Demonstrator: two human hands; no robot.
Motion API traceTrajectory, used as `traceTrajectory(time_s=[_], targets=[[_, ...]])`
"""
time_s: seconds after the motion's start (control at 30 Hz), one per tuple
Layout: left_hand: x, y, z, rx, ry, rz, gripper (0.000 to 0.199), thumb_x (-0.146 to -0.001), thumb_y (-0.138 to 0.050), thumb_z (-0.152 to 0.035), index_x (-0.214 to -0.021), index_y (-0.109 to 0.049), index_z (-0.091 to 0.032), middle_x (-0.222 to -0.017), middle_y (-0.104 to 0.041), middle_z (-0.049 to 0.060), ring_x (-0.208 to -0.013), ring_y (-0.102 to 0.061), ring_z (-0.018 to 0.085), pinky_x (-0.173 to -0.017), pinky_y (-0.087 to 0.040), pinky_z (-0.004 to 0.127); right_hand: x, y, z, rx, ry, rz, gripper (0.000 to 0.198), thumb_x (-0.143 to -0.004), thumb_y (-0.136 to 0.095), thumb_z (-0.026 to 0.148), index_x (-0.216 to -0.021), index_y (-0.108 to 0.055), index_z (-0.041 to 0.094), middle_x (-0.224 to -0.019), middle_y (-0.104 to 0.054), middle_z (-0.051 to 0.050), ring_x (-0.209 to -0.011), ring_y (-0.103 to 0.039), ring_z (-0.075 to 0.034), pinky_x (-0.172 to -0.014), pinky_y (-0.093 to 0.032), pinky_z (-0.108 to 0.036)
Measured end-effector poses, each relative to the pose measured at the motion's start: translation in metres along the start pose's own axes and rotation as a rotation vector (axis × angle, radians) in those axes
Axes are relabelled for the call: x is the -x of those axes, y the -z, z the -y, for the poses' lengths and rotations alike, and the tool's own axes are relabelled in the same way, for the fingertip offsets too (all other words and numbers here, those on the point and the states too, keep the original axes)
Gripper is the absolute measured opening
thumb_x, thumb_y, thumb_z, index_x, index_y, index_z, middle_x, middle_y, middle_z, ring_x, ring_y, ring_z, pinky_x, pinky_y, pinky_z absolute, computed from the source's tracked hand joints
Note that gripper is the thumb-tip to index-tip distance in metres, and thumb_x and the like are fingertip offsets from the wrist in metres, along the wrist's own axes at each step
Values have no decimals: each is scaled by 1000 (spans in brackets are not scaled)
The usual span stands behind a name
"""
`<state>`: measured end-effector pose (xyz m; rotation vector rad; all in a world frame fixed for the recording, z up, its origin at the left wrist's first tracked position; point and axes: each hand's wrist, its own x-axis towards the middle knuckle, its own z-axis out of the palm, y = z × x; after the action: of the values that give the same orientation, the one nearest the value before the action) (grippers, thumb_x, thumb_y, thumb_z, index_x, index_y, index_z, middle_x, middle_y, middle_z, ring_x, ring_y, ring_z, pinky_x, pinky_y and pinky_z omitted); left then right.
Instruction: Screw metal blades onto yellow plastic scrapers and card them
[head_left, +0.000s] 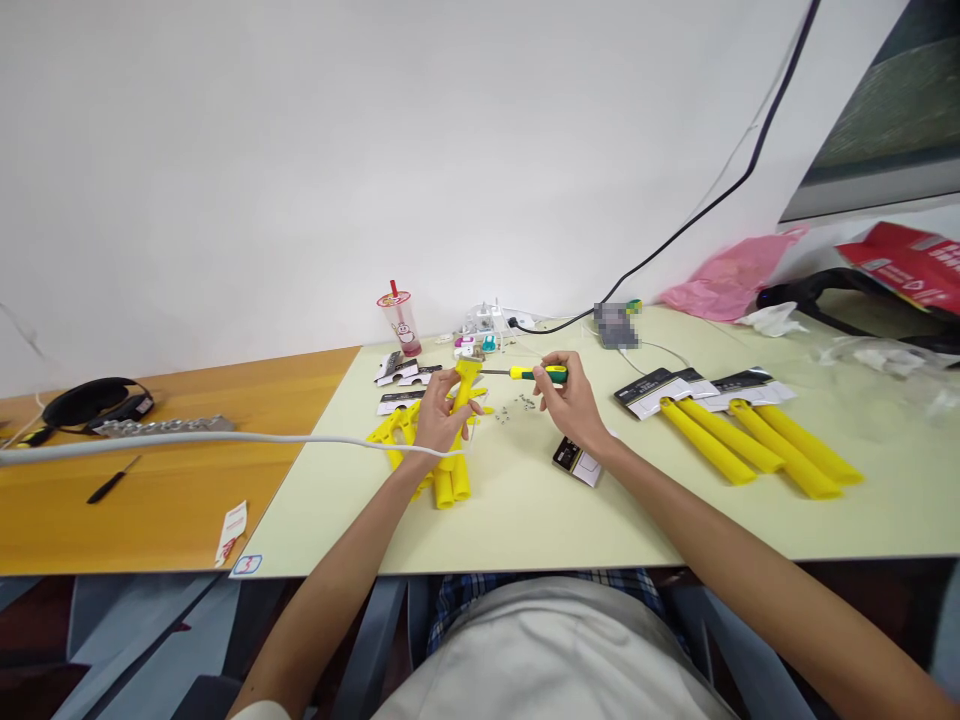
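My left hand (pixel 437 418) is closed round a yellow plastic scraper (pixel 468 372), its wide head pointing up and away from me. In my right hand (pixel 576 402) is a screwdriver (pixel 526 373) with a yellow and green handle. Its shaft points left and its tip reaches the scraper's head; whether it sits in a screw is too small to tell. More yellow scraper parts (pixel 452 488) lie below my left hand, partly hidden by it. Small screws (pixel 525 402) are scattered on the table between my hands. A black and white card (pixel 577 460) rests beneath my right wrist.
Yellow handles (pixel 757 445) with black and white cards (pixel 654 392) lie at right. A plastic cup (pixel 401 322) with a red straw and a power strip (pixel 487 320) stand by the wall. A pale cable (pixel 285 438) crosses in front of my left hand. A black screwdriver (pixel 109 486) lies left.
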<state>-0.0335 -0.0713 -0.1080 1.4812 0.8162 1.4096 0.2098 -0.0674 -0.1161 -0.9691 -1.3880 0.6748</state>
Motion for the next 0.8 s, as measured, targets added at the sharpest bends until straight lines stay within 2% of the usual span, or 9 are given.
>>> traceTrajectory(time_s=[0.13,0.3,0.5,0.63,0.8], targets=[[0,0,-1,3,-3,-10,58,-78,-90,-26,-123,-53,-27,-146,-62,11,-89,-86,25,-38,-49,13,2,0,-4,-21,42,45,44,-102,-70,63,-124,-52,29,-129,-62,-8,-92,-74,-22,-56,-62,-32],[0,1,1,-5,6,-20,56,-79,-89,-25,-122,-52,-26,-148,-62,13,-83,-86,22,-38,-49,13,3,-1,-3,-61,57,67,42,-103,-70,60,-127,-52,30,-135,-63,-9,-94,-76,-22,-57,-63,-32],[0,2,0,-20,5,-19,55,-81,-87,-24,-123,-51,-27,-148,-62,13,-88,-86,25,-37,-49,15,3,-2,-1,-45,61,37,47,-99,-75,66,-121,-57,29,-115,-68,-6,-83,-73,-21,-59,-62,-33],[1,2,1,-11,2,-4,55,-81,-86,-23,-123,-51,-27,-145,-63,12,-87,-86,24,-38,-50,15,0,-2,0,-16,62,-15,52,-97,-73,74,-114,-57,28,-97,-65,-2,-73,-65,-18,-59,-60,-33],[1,1,2,3,7,3,57,-79,-87,-23,-122,-50,-28,-143,-63,11,-84,-85,23,-37,-50,15,-1,-2,5,-12,33,-50,55,-94,-74,79,-106,-58,28,-88,-63,0,-66,-61,-18,-57,-56,-34]])
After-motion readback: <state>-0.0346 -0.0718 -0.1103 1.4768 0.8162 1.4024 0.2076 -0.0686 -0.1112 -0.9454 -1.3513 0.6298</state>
